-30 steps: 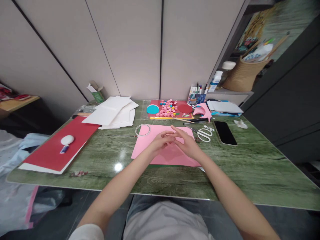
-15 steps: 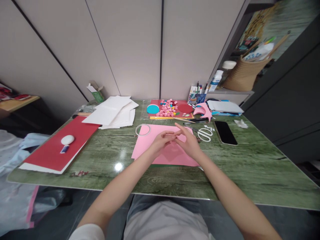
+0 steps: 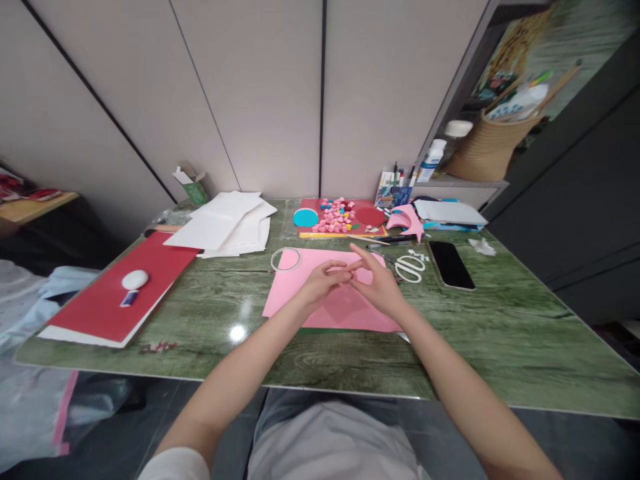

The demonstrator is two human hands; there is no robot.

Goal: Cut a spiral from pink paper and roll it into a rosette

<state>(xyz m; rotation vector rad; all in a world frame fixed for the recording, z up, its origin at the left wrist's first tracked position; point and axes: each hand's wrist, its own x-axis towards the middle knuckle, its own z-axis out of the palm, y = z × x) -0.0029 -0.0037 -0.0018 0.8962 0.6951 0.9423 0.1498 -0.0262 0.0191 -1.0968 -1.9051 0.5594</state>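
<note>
Over a sheet of pink paper point(image 3: 295, 300), my left hand point(image 3: 325, 281) and my right hand point(image 3: 374, 283) meet at the fingertips. The left fingers are curled into a pinch. On the right, thumb and a finger come together at the same spot while the index finger sticks out. Whatever lies between the fingertips is too small or hidden to make out. A white ring point(image 3: 287, 269) rests across the paper's upper left corner. Close to my right hand lie white-handled scissors point(image 3: 411, 267). Behind the paper is a pile of small crumpled pink balls point(image 3: 336, 217).
Red paper point(image 3: 100, 287) carrying a white round object point(image 3: 135, 279) lies at the left, near white sheets point(image 3: 220, 223). A phone point(image 3: 451, 265) lies to the right. A yellow strip point(image 3: 323, 235), pink paper scraps point(image 3: 407, 219) and a pen box point(image 3: 394, 193) are at the back.
My hands stay together over the pink paper, with only slight shifts of the fingers. Nothing else has visibly moved.
</note>
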